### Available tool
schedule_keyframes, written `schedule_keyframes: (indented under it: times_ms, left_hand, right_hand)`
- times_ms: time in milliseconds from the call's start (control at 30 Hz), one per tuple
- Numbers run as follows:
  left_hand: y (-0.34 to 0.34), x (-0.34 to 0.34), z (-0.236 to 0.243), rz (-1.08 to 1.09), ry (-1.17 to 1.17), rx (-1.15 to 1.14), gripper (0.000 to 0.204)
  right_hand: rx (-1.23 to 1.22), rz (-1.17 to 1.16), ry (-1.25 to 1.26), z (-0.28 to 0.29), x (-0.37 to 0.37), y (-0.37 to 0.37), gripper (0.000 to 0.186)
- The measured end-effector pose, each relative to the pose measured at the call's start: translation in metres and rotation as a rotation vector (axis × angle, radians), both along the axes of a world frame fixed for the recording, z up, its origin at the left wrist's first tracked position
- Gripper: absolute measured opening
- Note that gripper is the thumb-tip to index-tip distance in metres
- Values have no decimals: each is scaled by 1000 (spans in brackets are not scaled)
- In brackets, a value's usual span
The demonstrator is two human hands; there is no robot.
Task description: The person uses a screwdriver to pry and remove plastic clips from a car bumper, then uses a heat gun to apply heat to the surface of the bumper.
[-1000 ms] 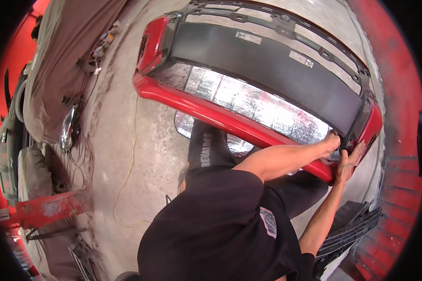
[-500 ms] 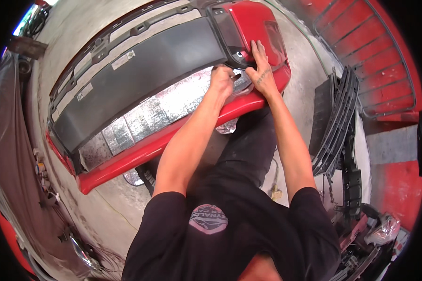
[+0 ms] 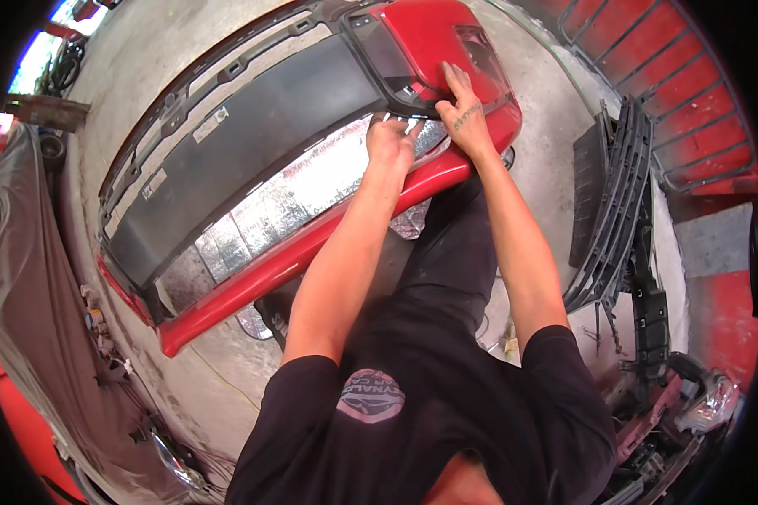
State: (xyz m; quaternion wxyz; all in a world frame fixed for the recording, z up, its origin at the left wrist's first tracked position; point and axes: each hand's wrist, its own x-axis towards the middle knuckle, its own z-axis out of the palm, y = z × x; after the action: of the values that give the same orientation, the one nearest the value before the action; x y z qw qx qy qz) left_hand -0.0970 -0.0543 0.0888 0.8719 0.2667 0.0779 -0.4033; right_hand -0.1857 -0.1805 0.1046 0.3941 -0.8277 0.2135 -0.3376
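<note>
A red car bumper (image 3: 253,290) lies across in front of me, with a dark grey plastic panel (image 3: 261,139) along its middle. Silver foil-like sheeting (image 3: 312,181) shows in the opening between panel and red lip. At the panel's lower right edge my left hand (image 3: 390,143) is closed, fingers curled at the rim; their tips and whatever they grip are hidden. My right hand (image 3: 463,116) rests on the bumper's red right corner (image 3: 425,38), fingers stretched out and thumb toward the panel's corner.
Black slatted grille parts (image 3: 611,202) lean at the right, below a metal rack (image 3: 661,93) against a red surface. A headlamp (image 3: 709,402) and other car parts crowd the lower right. Brown sheeting (image 3: 25,244) hangs at the left. My legs (image 3: 446,252) are close to the bumper.
My view has shifted a little. My left hand has turned slightly at the panel's edge, with a finger now reaching toward the right. My right hand stays on the bumper's corner.
</note>
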Motion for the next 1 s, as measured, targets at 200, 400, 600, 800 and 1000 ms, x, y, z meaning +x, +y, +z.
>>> schedule_keyframes:
  times_ms: [200,400,600,800,1000]
  left_hand:
    - [8,-16,21,-99,-164,147,85]
    - [7,-12,15,-68,-156,148,86]
    - [6,-11,17,-90,-178,165,83]
    - [9,-3,4,-158,-214,130,29]
    - [6,-10,20,-191,-206,136,43]
  right_hand:
    - [-34,-32,199,-10,1,-5,80]
    - [-78,-50,220,-6,6,1,82]
    - [-85,-93,270,-1,4,6,85]
    - [-109,-80,256,-4,3,6,83]
    - [-72,-89,242,-7,-2,2,85]
